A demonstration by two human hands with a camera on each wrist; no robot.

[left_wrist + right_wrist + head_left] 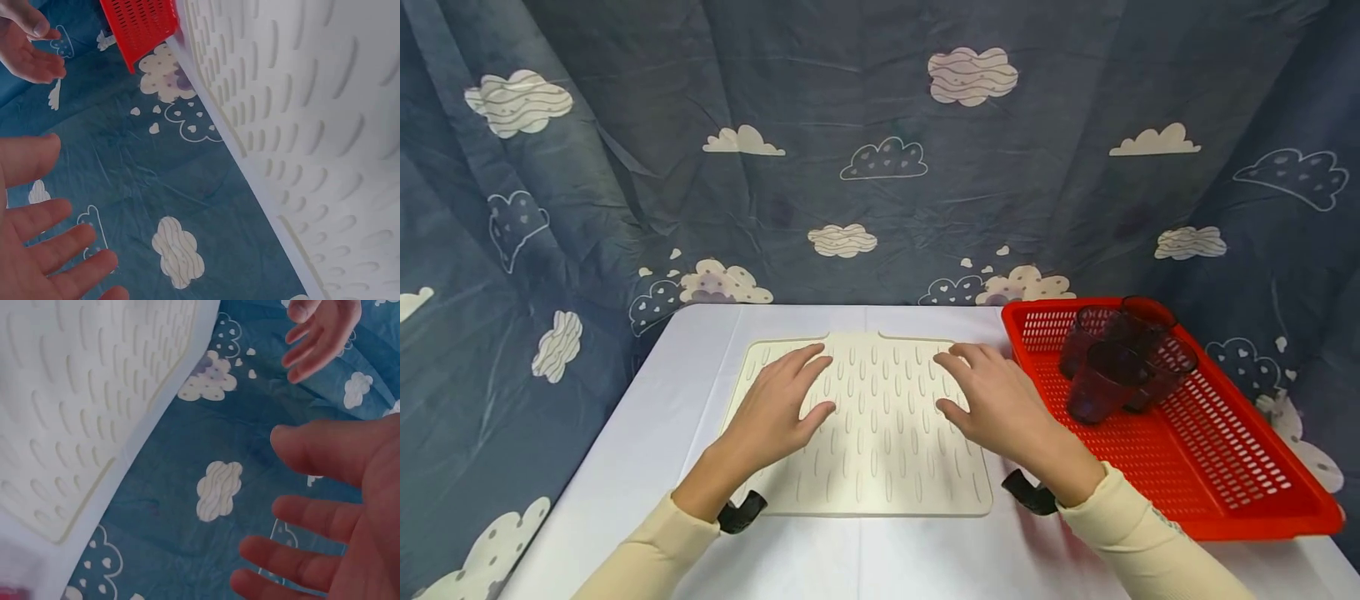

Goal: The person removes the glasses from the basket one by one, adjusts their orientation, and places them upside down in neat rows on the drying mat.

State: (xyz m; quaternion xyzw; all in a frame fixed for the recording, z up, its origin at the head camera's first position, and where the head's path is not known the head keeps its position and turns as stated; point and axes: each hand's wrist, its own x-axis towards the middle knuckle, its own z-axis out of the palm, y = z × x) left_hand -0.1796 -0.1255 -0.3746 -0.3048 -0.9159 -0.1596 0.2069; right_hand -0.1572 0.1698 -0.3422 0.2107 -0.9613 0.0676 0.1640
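Note:
A cream draining mat [872, 433] with raised oblong ridges lies flat on the white-covered table. Over its left side hovers my left hand [778, 408], fingers loosely bent and holding nothing. My right hand [1000, 404] is held over the mat's right edge, its thumb and fingers spread apart with nothing between them. The two hands face each other across the mat. In the left wrist view the left fingers [69, 244] are relaxed and separate; the right wrist view shows the right fingers [294, 556] likewise apart.
A red perforated plastic basket [1225, 525] stands at the right, close beside my right forearm. Several dark, see-through tumblers [1101, 383] are grouped in its back left part. Behind the table hangs a dark blue cloth [820, 100] with a cloud pattern.

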